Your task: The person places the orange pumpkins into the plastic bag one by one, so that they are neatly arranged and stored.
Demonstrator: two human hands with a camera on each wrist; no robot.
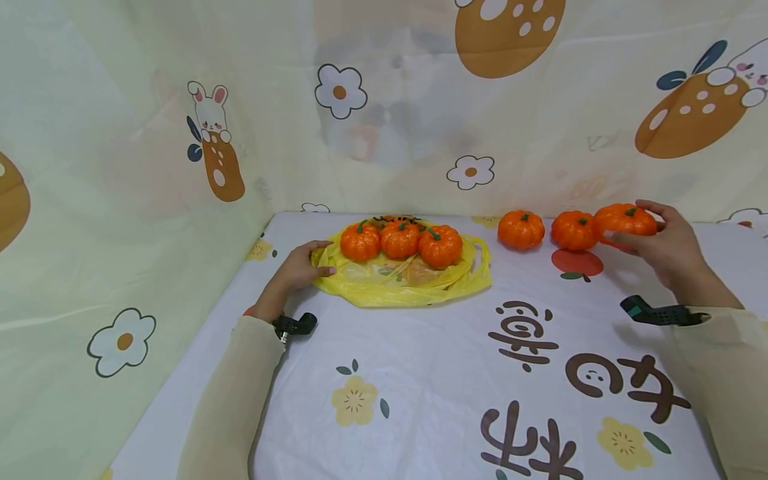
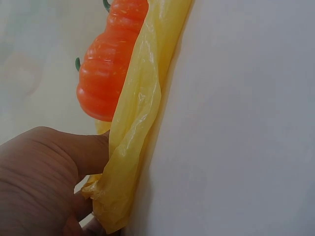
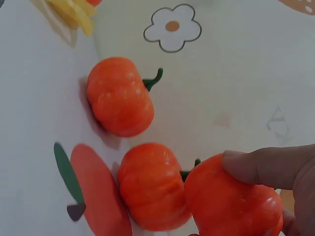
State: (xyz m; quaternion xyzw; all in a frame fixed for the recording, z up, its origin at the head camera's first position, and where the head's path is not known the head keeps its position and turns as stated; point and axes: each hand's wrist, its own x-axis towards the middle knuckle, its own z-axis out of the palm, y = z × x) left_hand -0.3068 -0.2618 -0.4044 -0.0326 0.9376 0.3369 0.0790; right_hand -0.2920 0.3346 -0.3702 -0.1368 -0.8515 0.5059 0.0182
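My left hand (image 1: 301,267) grips the left edge of a yellow plastic bag (image 1: 384,291), which lies spread on the table. Up close in the left wrist view, the crumpled bag edge (image 2: 135,108) runs past the thumb. Three small orange pumpkins (image 1: 441,246) with green stems sit in a row on the bag. At the right, my right hand (image 1: 675,250) holds another small pumpkin (image 1: 624,222) between thumb and fingers. In the right wrist view this held pumpkin (image 3: 234,199) partly overlaps a second pumpkin (image 3: 152,187); a third one (image 3: 120,97) stands farther off.
A white cloth with printed flowers, brown characters and a red fruit covers the table (image 1: 420,360). Behind it and at the left hangs a pale printed curtain (image 1: 396,147). Two pumpkins (image 1: 521,230) rest on the table between the bag and my right hand.
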